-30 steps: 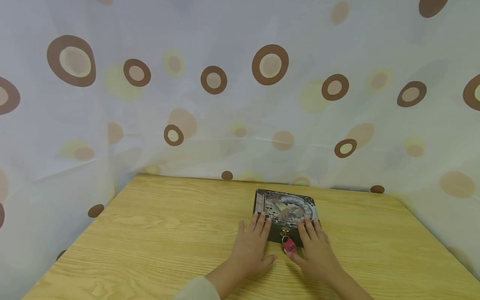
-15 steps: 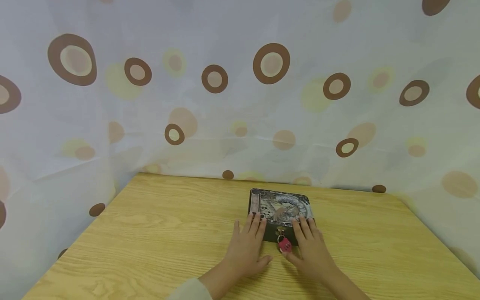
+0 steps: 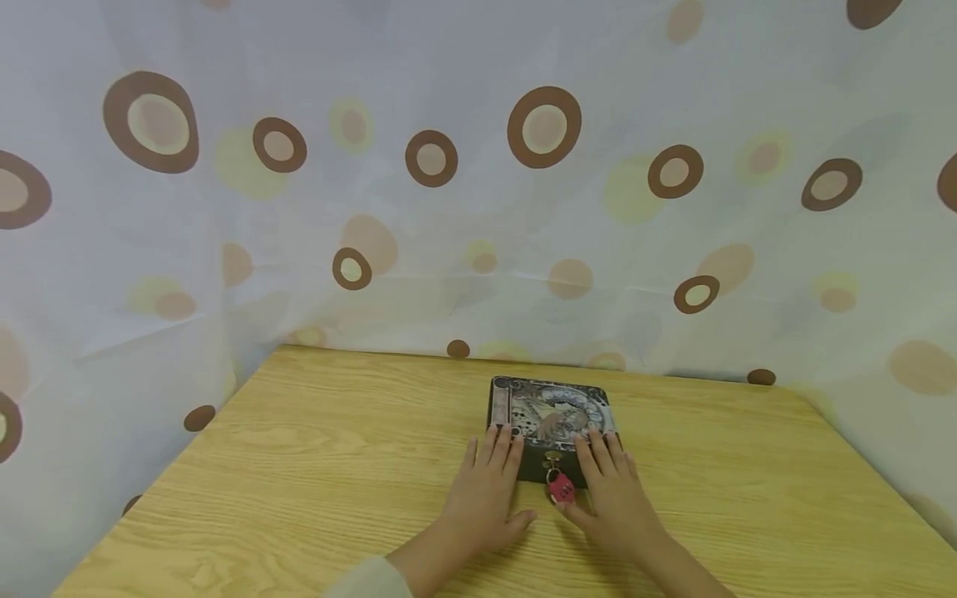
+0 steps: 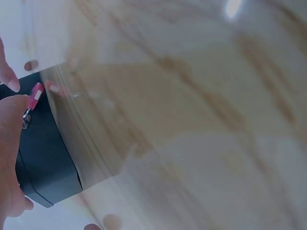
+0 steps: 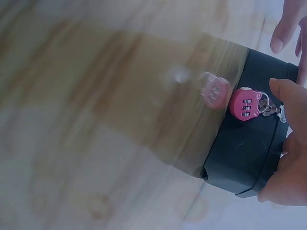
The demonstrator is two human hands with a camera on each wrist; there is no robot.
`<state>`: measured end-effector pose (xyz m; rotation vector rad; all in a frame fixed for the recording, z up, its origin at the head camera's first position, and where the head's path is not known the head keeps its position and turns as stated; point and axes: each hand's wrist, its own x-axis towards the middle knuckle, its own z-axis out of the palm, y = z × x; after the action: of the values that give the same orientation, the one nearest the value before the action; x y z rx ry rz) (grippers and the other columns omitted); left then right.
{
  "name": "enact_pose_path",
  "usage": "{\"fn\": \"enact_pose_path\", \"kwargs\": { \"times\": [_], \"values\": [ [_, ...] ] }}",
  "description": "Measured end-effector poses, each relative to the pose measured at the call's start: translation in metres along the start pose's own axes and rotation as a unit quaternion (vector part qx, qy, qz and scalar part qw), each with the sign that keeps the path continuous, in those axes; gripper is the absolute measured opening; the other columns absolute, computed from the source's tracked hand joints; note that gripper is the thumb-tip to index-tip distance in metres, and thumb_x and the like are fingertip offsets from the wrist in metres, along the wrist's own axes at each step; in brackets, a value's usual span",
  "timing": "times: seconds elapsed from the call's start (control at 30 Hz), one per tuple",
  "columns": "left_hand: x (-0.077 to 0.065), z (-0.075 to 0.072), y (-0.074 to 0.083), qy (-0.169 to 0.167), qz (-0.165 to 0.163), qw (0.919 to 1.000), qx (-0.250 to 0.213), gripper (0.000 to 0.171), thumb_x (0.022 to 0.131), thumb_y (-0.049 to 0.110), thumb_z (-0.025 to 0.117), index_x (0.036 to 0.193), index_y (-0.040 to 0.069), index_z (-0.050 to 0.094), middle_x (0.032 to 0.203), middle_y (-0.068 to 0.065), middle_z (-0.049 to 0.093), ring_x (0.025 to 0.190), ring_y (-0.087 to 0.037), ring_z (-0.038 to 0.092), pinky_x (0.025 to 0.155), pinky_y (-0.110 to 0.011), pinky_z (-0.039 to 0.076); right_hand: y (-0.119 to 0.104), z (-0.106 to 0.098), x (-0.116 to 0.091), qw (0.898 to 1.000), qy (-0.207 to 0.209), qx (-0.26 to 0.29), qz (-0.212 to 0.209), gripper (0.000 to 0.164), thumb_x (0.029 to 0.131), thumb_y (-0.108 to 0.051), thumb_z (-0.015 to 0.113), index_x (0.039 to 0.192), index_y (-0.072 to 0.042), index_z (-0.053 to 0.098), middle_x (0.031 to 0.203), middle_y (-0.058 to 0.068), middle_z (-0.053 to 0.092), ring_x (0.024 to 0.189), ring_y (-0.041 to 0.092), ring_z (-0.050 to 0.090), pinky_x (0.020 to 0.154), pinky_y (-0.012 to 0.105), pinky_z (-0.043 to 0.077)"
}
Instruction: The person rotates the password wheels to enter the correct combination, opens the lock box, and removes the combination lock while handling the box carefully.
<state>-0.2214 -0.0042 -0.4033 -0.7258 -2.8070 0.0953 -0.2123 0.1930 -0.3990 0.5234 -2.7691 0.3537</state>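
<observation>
On the table sits a dark box whose lid carries a printed picture with clock-like and playing-card patterns. From the metal latch on its front hangs a pink combination padlock, fastened by its shackle. My left hand rests with straight fingers on the box's front left corner, thumb spread out. On the front right part of the lid lie the straight fingers of my right hand. Its thumb is close to the padlock; whether they touch I cannot tell. The dark front wall of the box shows in the left wrist view.
The box stands on a wood-grain table with a shiny surface that mirrors the padlock. Behind the table and at its sides hangs a pale curtain with brown, tan and yellow dots.
The box, with its padlock, has slid a little to the left along the table. Both my hands have moved left with it, still resting on it with the fingers straight.
</observation>
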Motion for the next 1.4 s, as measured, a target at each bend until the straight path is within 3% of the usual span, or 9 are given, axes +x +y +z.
{"fn": "enact_pose_path", "kwargs": {
  "times": [1.4],
  "values": [
    [-0.027, -0.002, -0.018, 0.044, -0.004, 0.9989, -0.013, 0.085, 0.083, 0.059, 0.052, 0.143, 0.003, 0.030, 0.149, -0.017, 0.029, 0.139, -0.033, 0.026, 0.111, -0.043, 0.028, -0.025, 0.005, 0.007, 1.000, -0.024, 0.006, -0.015, 0.086, 0.077, -0.039, 0.071, 0.140, 0.004, 0.032, 0.145, 0.030, 0.028, 0.135, 0.049, 0.019, 0.102, 0.066, 0.025]
  ]
}}
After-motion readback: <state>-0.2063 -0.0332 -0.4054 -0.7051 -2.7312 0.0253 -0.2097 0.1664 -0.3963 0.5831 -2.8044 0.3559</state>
